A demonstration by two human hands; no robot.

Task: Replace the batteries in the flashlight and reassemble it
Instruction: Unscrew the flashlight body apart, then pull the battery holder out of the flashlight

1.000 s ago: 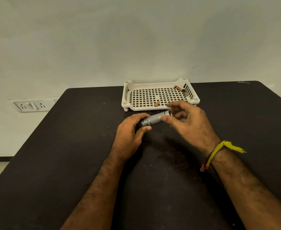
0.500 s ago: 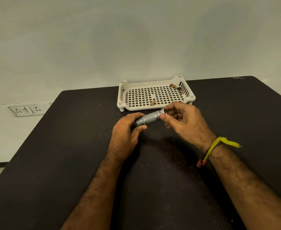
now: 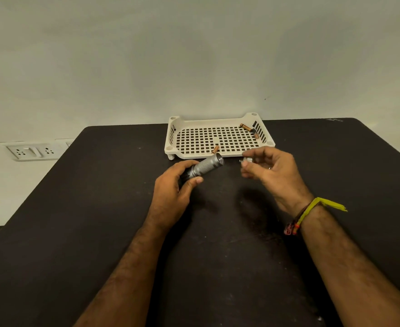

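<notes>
My left hand (image 3: 174, 187) grips the dark head end of a small silver flashlight body (image 3: 207, 165), whose open rear end points up and to the right toward the tray. My right hand (image 3: 273, 169) is a short way to the right of it and pinches a small silver end cap (image 3: 246, 160) between thumb and fingertips. The cap is apart from the body. One copper-coloured battery (image 3: 215, 149) lies at the tray's front edge, and more batteries (image 3: 249, 129) lie in its far right corner.
A cream perforated plastic tray (image 3: 170, 138) stands at the far middle of the black table (image 3: 99, 208). A wall socket plate (image 3: 32, 151) is on the wall to the left, beyond the table edge.
My right hand has pulled away to the right with the end cap, which was at the flashlight's rear end before. The flashlight body now stands open in my left hand.
</notes>
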